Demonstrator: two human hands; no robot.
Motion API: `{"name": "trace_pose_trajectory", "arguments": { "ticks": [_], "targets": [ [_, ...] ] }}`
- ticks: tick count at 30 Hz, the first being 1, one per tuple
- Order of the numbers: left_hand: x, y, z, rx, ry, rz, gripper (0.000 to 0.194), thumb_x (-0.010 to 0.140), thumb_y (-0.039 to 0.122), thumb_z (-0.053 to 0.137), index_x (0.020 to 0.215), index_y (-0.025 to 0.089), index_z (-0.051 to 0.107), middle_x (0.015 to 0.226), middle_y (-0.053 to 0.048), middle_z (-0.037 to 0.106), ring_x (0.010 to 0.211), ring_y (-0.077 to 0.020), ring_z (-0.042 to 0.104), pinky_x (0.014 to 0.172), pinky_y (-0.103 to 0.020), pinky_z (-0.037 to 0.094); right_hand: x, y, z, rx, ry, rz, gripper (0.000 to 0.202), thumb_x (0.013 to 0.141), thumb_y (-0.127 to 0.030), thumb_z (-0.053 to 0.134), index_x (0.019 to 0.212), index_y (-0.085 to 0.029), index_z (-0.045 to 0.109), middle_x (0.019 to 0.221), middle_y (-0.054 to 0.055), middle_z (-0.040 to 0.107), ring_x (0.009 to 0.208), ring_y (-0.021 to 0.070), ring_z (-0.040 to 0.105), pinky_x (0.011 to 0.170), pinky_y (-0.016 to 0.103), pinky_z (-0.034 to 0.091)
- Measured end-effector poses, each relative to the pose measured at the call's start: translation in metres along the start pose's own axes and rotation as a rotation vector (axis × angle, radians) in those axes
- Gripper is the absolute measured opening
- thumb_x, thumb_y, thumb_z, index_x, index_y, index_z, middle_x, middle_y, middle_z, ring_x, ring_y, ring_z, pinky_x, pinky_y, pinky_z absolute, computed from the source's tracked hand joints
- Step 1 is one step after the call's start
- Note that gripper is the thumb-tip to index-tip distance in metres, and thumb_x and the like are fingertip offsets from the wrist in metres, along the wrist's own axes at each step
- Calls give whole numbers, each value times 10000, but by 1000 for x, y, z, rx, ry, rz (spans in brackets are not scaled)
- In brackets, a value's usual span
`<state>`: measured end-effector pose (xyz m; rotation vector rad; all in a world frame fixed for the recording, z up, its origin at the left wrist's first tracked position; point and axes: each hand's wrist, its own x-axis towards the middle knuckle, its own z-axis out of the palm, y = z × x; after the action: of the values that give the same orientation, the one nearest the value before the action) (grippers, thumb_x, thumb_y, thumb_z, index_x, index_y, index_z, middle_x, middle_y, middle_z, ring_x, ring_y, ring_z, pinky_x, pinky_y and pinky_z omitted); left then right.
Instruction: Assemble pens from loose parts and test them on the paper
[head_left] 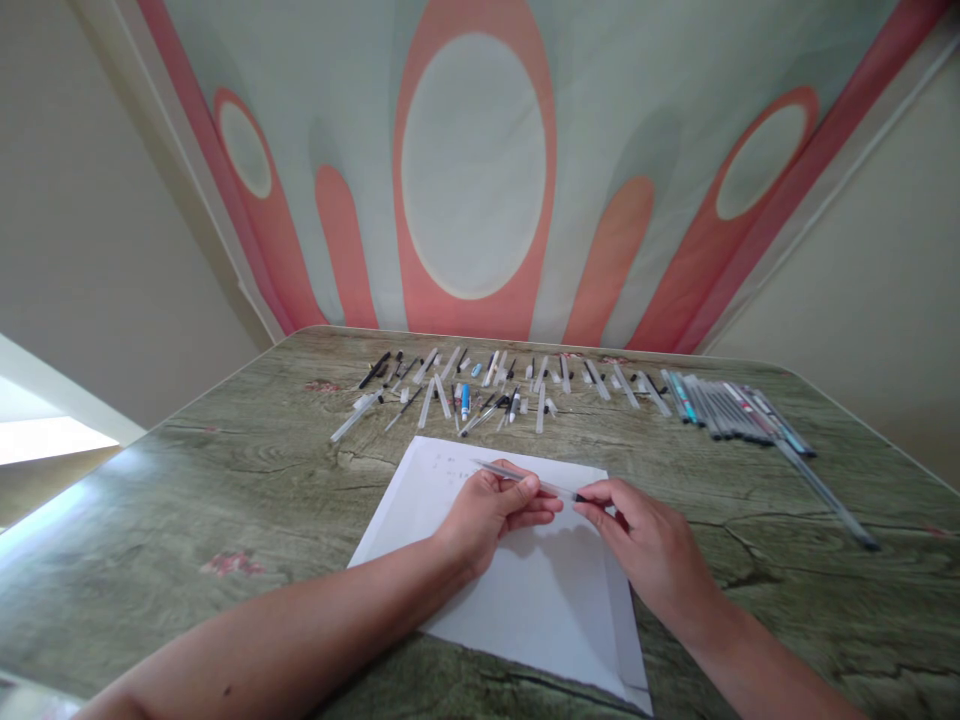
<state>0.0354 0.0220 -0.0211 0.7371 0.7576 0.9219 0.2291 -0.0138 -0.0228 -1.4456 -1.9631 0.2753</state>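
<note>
A slim clear pen (553, 489) is held slanting above a white sheet of paper (525, 610). My left hand (504, 505) is closed on the middle of its barrel, with the tip pointing to the left. The fingers of my right hand (626, 520) pinch the black end of the same pen. Small faint marks (454, 468) show near the top left of the paper. Both hands are over the paper, the right one at its right edge.
Pen barrels, caps and refills lie in loose rows beyond the paper, among them a blue-and-white pen (465, 402). Several pens (720, 408) lie side by side at the right, and one long pen (829, 495) slants towards the front. A wall stands behind the wood-patterned table (285, 500).
</note>
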Motion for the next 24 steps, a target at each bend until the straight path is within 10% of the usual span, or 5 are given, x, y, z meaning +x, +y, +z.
{"name": "trace_pose_trajectory", "arguments": {
  "ticks": [24],
  "targets": [
    [1, -1, 0, -5, -4, -12, 247, 759, 241, 706, 850, 109, 517, 822, -132, 704, 774, -198, 696, 700, -265, 559, 0, -1, 0, 56, -185, 71, 205, 941, -395, 396, 881, -242, 521, 696, -26, 621, 621, 145, 595, 601, 249, 408]
  ]
}}
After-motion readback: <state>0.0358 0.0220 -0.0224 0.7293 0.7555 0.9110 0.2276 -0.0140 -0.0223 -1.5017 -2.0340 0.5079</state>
